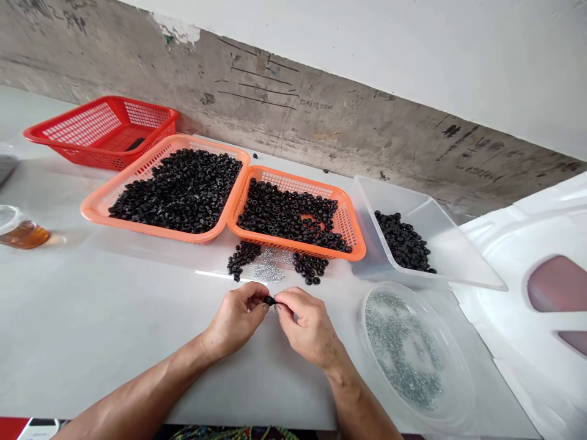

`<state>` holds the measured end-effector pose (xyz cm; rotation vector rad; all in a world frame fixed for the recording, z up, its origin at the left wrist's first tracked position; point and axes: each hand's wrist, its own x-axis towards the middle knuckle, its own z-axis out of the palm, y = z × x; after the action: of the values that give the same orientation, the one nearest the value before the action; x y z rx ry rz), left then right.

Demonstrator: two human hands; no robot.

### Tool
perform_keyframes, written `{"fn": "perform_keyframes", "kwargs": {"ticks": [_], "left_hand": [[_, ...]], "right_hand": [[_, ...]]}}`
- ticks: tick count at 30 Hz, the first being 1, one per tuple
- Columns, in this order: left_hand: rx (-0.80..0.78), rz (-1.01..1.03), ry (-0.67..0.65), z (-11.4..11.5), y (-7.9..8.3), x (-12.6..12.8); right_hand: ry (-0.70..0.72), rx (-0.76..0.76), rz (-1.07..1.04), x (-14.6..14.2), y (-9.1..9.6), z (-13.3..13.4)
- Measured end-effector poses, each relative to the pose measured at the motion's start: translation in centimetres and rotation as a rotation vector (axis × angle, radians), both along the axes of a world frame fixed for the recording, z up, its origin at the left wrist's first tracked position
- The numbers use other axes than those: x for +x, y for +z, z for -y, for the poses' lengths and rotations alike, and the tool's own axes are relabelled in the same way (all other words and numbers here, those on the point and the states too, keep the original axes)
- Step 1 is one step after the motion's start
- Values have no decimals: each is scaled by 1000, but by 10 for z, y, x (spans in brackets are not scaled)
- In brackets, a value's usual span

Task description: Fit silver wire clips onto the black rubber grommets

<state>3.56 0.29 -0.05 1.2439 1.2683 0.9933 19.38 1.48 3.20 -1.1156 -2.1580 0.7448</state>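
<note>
The left hand [236,319] and right hand [306,325] were clenched together, gripping a small black ring [269,300] between their fingertips, above the white counter [137,342].

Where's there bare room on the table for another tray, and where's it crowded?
The widest bare tabletop lies left of the left hand, bordered by the amber jar and the orange basket. A narrower strip runs between the right hand and the clear dish. It's crowded along the baskets' front edge, where loose black rings and silvery bits sit.
</note>
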Motion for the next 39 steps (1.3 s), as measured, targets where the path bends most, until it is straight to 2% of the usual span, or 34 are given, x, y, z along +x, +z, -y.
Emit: {"fn": "perform_keyframes", "kwargs": {"ticks": [6,13,18,23,29,33,36,39], "left_hand": [[213,-124,-21,1,-5,0],[450,-129,-98,2,-11,-2],[365,-192,-57,1,-11,0],[327,-239,-27,1,-12,1],[274,-192,-128,0,-3,-3],[199,-188,-129,0,1,-3],[117,-200,-137,0,1,-4],[117,-213,-156,0,1,-4]], "right_hand": [[-16,59,54,0,-8,2],[-20,1,22,1,-8,-2],[-110,51,24,-3,-15,0],[-101,93,32,-6,-19,2],[-85,-147,-33,1,-14,-6],[-69,-277,-62,1,-18,-9],[-69,-249,-13,-3,-20,-5],[-81,-160,35,-7,-19,-1]]}}
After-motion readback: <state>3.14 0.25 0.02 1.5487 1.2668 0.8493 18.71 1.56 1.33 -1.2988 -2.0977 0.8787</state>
